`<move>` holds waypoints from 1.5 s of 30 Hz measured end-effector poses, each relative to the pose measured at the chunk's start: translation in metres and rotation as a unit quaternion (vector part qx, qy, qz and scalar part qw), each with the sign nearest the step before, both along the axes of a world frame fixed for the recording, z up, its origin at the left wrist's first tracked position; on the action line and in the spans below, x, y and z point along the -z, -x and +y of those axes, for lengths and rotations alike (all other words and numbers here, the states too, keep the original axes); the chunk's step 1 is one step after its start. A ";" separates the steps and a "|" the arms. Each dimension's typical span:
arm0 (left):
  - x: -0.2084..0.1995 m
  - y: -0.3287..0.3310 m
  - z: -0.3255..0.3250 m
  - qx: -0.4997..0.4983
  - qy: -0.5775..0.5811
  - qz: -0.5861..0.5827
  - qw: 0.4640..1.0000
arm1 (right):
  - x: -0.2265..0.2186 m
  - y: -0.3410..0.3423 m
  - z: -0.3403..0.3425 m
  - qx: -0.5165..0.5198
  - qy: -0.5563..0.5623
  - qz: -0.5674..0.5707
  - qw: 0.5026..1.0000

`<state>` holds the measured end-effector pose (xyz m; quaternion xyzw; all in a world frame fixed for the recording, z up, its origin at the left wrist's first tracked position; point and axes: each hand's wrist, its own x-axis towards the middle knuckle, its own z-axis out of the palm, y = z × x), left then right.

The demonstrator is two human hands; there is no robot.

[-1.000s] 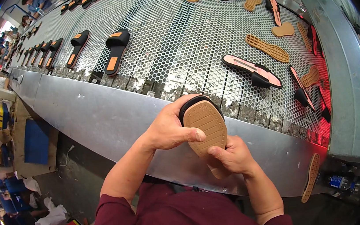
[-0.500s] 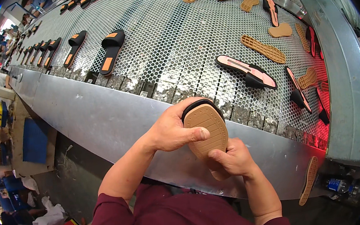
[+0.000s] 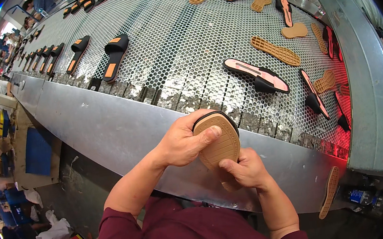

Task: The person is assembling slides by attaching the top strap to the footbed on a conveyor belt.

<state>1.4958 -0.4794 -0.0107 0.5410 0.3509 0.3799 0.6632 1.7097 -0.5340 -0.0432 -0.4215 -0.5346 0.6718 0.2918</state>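
Between my hands is a slide sandal [image 3: 226,151] with its tan, grooved outsole facing up and a black edge showing round the toe. My left hand [image 3: 185,141] grips the toe end, the thumb pressed flat on the sole and the fingers hidden beneath. Lower down, my right hand [image 3: 246,167] is closed round the narrower part, its thumb on the sole's edge. The sandal's underside is out of sight. Just beyond, a black sandal upper with a pink insole face [image 3: 254,72] lies tipped on the perforated conveyor [image 3: 171,70].
Finished-looking black slides [image 3: 116,57] stand in a row at the left of the conveyor. Loose tan outsoles [image 3: 276,51] and black uppers lie at its right. One outsole [image 3: 329,191] rests on the metal ledge [image 3: 121,127]. A metal housing [image 3: 366,80] with red light borders the right side.
My left thumb has shifted up toward the toe on the sole. The pieces on the conveyor have drifted slightly left. My right hand keeps its grip.
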 end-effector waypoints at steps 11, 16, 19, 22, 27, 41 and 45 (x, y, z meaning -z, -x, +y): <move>-0.004 -0.011 -0.013 -0.065 0.041 0.029 0.997 | 0.000 -0.009 0.002 -0.033 0.035 -0.002 0.999; 0.006 -0.011 -0.014 -0.086 0.049 0.049 0.994 | -0.010 -0.015 0.004 -0.041 -0.012 -0.037 0.998; 0.011 -0.013 -0.019 -0.110 0.052 0.054 0.991 | -0.014 -0.029 0.002 -0.067 0.031 -0.076 0.994; 0.027 -0.008 -0.029 -0.189 0.075 0.015 0.979 | -0.002 -0.051 -0.006 -0.060 0.020 -0.091 0.994; 0.055 0.003 -0.050 -0.276 0.085 0.043 0.956 | 0.034 -0.071 -0.028 0.197 0.176 0.152 0.952; 0.029 -0.090 -0.052 -0.017 -0.419 0.396 0.817 | 0.019 -0.064 -0.026 0.194 -0.001 0.050 0.980; 0.024 -0.086 -0.051 -0.006 -0.376 0.374 0.848 | 0.035 -0.080 -0.029 0.300 -0.006 0.004 0.954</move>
